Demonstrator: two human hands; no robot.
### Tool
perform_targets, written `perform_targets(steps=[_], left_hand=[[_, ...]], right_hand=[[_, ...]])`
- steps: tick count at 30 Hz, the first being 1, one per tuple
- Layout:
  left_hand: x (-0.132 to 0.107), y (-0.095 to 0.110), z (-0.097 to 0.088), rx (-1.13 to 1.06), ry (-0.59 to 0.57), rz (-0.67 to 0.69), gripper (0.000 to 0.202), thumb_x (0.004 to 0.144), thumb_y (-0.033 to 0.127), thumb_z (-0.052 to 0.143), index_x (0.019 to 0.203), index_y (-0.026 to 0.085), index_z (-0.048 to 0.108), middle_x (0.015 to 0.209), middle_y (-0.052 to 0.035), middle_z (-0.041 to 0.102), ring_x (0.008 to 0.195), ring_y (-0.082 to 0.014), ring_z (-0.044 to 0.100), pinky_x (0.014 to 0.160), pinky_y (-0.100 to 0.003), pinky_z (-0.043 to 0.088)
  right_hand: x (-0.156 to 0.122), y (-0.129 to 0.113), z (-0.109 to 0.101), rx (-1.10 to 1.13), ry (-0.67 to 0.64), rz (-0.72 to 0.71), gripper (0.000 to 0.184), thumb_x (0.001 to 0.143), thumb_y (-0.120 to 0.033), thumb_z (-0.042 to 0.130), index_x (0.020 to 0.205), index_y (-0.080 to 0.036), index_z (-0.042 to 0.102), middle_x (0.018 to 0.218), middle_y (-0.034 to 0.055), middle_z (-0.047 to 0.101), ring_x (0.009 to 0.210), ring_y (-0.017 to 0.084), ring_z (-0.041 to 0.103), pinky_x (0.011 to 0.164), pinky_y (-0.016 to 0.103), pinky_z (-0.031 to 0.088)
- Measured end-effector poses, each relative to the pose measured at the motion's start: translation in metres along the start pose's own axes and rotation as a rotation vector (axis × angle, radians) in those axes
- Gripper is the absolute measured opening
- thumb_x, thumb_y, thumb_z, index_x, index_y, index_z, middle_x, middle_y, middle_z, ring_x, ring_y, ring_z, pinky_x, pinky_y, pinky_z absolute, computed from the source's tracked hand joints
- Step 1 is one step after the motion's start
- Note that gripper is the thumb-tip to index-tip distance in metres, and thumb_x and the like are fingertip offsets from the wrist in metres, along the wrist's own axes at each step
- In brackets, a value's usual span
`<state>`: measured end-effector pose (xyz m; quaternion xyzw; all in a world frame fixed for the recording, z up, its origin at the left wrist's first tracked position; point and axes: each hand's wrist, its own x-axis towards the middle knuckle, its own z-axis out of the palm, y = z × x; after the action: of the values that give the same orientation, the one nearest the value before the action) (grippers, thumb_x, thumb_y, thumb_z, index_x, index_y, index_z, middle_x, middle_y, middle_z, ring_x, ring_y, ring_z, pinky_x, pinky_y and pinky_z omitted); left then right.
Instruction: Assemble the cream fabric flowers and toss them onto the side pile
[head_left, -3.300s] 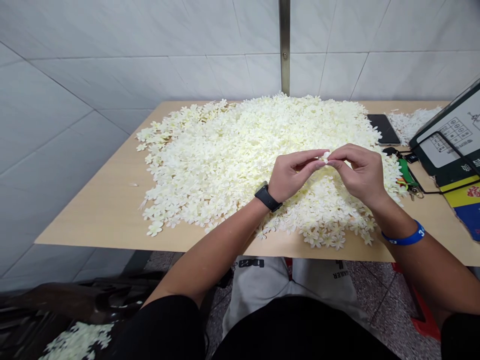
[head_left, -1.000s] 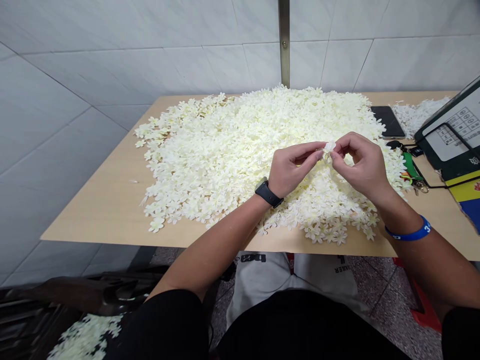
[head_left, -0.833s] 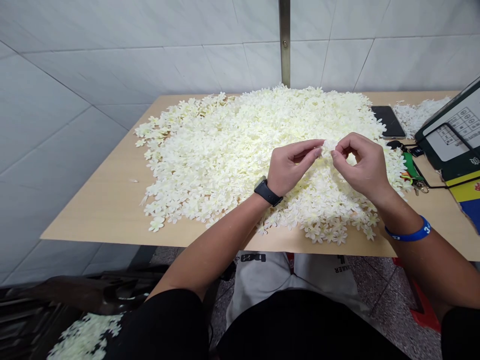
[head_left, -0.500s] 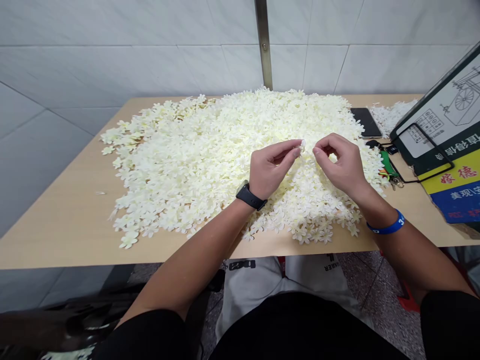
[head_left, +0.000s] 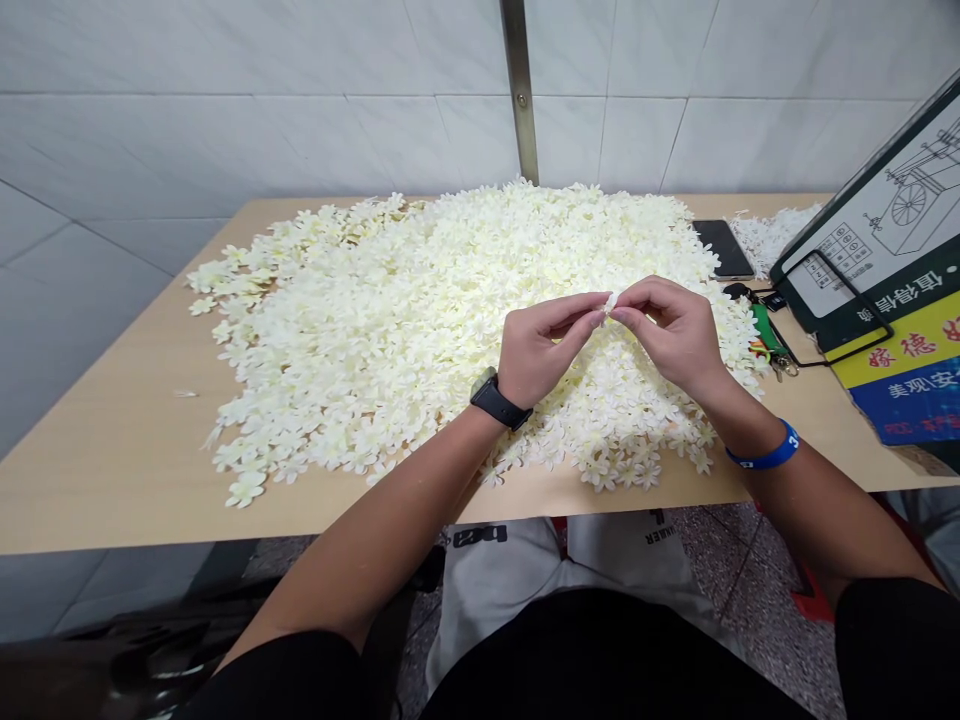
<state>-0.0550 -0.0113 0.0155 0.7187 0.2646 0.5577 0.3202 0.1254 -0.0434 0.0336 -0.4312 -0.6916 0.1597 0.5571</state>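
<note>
Between the fingertips of both hands is a small white artificial flower [head_left: 611,301], mostly covered by the fingers. My left hand [head_left: 551,338], with a black watch on its wrist, pinches it from the left. From the right, my right hand [head_left: 670,328] pinches the same flower with thumb and forefinger; a blue band circles that wrist. Both hands are above a wide heap of cream-white artificial flowers [head_left: 405,320] spread over the wooden table [head_left: 112,430].
At the back right lie a black phone [head_left: 722,249] and a small pile of white bits [head_left: 772,238]. A printed box [head_left: 892,270] leans at the right, with a green key fob and keys [head_left: 769,330] beside it. Behind the table stands a tiled wall [head_left: 300,100].
My right hand has come left to meet the left one, its fingertips now on the flower. The left hand stays nearly in place. The whole view has shifted slightly.
</note>
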Motion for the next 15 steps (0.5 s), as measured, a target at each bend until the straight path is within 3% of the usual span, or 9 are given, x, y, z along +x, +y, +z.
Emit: perform_targets(steps=[9,15], left_hand=[[-0.0005,0.0009,0.0013,-0.032,-0.023,-0.051,0.028,0.090,0.047,0.073,0.104,0.024,0.082,0.102,-0.0042,0.082,0.087,-0.0160,0.079,0.082,-0.028,0.067],[-0.0011,0.0001,0.0010,-0.024,-0.008,-0.053,0.026,0.090,0.044,0.073,0.104,0.023,0.082,0.101,-0.0044,0.082,0.087,-0.0156,0.079,0.082,-0.027,0.066]], right_hand=[[0.0003,0.0008,-0.0016,-0.008,-0.003,-0.022,0.014,0.089,-0.022,0.070,0.075,-0.022,0.071,0.078,0.0008,0.072,0.073,0.016,0.063,0.069,0.033,0.049],[-0.0002,0.0009,-0.0022,-0.049,-0.019,-0.044,0.015,0.092,-0.024,0.069,0.077,-0.022,0.070,0.077,0.0011,0.071,0.072,0.016,0.061,0.068,0.032,0.048]])
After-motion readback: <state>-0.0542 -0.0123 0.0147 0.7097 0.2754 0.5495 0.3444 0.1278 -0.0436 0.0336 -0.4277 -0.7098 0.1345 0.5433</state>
